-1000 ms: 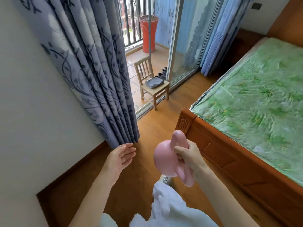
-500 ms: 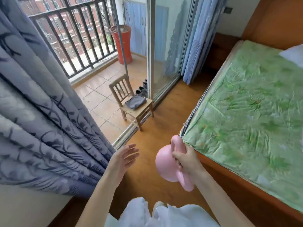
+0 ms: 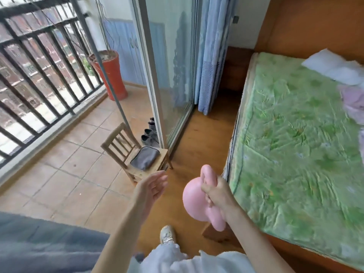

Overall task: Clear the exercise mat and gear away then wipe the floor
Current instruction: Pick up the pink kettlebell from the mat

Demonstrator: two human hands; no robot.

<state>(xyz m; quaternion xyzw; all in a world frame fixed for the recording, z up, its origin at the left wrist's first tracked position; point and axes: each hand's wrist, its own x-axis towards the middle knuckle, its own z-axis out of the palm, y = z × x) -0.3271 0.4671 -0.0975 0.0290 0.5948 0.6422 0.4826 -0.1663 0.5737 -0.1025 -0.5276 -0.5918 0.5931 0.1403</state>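
My right hand [image 3: 215, 192] grips the handle of a pink kettlebell [image 3: 195, 203] and carries it in the air above the wooden floor [image 3: 204, 138], close to the corner of the bed. My left hand [image 3: 152, 186] hangs out in front with straight, relaxed fingers and holds nothing. No exercise mat is in view.
A bed with a green cover [image 3: 295, 144] fills the right side. A small wooden chair [image 3: 136, 156] with a grey pouch [image 3: 144, 157] stands in the balcony doorway beside the glass sliding door [image 3: 167, 75]. Shoes [image 3: 150, 134], a red pot [image 3: 111, 73] and railings [image 3: 39, 66] are on the tiled balcony.
I have walked forward past the grey patterned curtain toward the balcony door; the chair and bed are nearer. The kettlebell stays gripped in my right hand, the left hand stays open.
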